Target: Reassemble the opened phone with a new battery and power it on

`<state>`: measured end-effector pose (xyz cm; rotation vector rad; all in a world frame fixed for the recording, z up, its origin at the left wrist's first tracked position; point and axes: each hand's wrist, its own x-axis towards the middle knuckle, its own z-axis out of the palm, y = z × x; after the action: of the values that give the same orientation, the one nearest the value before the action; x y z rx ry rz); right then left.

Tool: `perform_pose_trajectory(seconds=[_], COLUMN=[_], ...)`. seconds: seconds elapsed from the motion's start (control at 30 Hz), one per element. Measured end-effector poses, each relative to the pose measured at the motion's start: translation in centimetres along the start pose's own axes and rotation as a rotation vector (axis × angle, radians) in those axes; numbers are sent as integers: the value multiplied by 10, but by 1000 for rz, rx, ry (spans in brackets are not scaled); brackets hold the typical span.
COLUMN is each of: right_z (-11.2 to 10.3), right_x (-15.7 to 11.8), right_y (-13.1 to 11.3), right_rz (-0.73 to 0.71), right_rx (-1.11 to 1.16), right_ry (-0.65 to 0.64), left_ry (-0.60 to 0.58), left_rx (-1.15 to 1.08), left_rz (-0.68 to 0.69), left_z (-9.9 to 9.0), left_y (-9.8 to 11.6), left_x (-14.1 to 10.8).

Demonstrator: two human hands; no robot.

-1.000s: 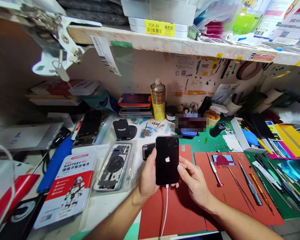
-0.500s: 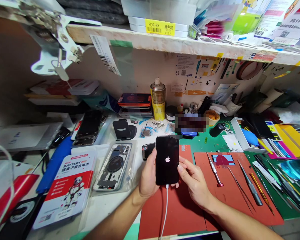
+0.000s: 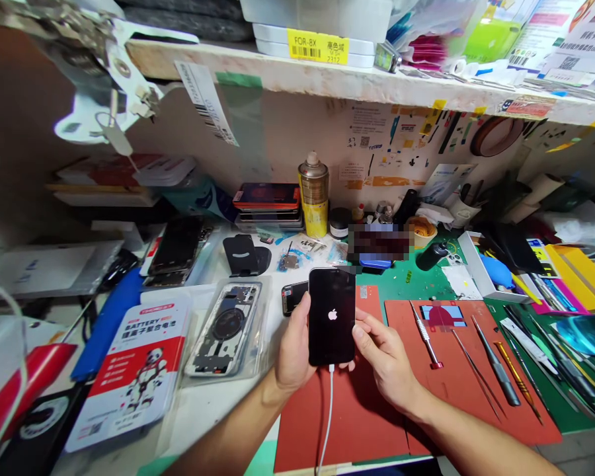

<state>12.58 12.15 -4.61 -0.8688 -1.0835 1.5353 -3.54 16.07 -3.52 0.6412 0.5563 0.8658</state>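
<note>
A smartphone [image 3: 332, 337] is held upright above the red mat [image 3: 337, 423], its dark screen lit with a white apple logo. My left hand [image 3: 294, 350] grips its left edge, thumb along the side. On the right edge, my right hand [image 3: 384, 350] closes thumb and fingers on the phone. A white charging cable [image 3: 330, 410] is plugged into the bottom and runs down toward the front edge. Behind my left hand lies a smaller dark device [image 3: 293, 297], partly hidden. An opened phone body [image 3: 224, 330] in a clear bag lies to the left.
On the right mat rest a screwdriver [image 3: 426, 337], tweezers [image 3: 476, 373] and other slim tools. A battery box [image 3: 133, 363] lies at left. A spray can [image 3: 313, 195] stands at the back, under an overhanging shelf [image 3: 327, 82]. A black phone stand [image 3: 242, 254] is behind the bagged phone.
Almost nothing differs. Both hands and the phone keep their places, the logo stays on the screen, and the view has shifted very slightly.
</note>
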Motion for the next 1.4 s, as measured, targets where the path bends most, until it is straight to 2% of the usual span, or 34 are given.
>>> perform_pose_trajectory(seconds=[0.77, 1.0, 1.2, 1.4], right_z=[-1, 2, 2, 0], right_x=[0, -1, -3, -1], right_y=[0, -5, -4, 8], right_rz=[25, 23, 25, 17], right_rx=[-5, 36, 42, -12], right_ry=[13, -3, -48, -61], left_ry=[-9, 66, 129, 141], left_rx=[-85, -63, -113, -196], left_rz=[26, 69, 208, 186], left_z=[4, 9, 15, 13], left_y=[2, 4, 11, 13], left_x=[1, 1, 4, 6])
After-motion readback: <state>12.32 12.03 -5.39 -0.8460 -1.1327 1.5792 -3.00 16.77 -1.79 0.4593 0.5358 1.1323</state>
